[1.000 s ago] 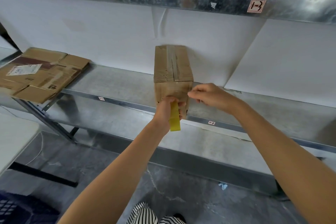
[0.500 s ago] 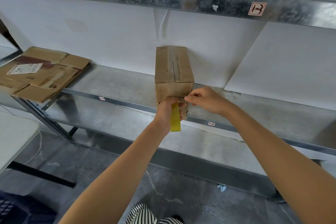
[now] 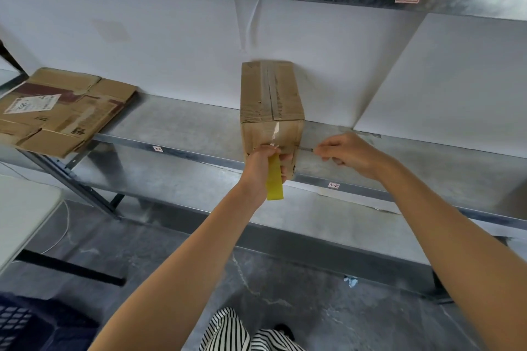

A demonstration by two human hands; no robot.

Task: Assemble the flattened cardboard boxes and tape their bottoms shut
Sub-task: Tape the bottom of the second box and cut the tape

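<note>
Since half a second ago the right hand (image 3: 348, 151) has been drawn out to the right, clear of the cardboard box (image 3: 271, 94), and a thin strip of tape (image 3: 306, 149) is now stretched between the box's near right corner and the pinched fingertips. The yellow tool (image 3: 274, 182) is gripped in the left hand (image 3: 263, 164), which is curled round it and pressed against the box's front face, where a shiny band of clear tape (image 3: 275, 132) is already laid. The box is stood on the metal shelf (image 3: 176, 128), its back against the white wall and its front near the shelf's lip. It is judged to be light, empty and easily pushed or dented, so it is best steadied by flat pressure on its faces. The strip is thin and sticky and should be kept taut. A stack of flattened boxes (image 3: 62, 111) is lying well to the left on the same shelf. A white table (image 3: 22, 214) and a dark crate (image 3: 25, 322) are seen at lower left, neither in the way.
</note>
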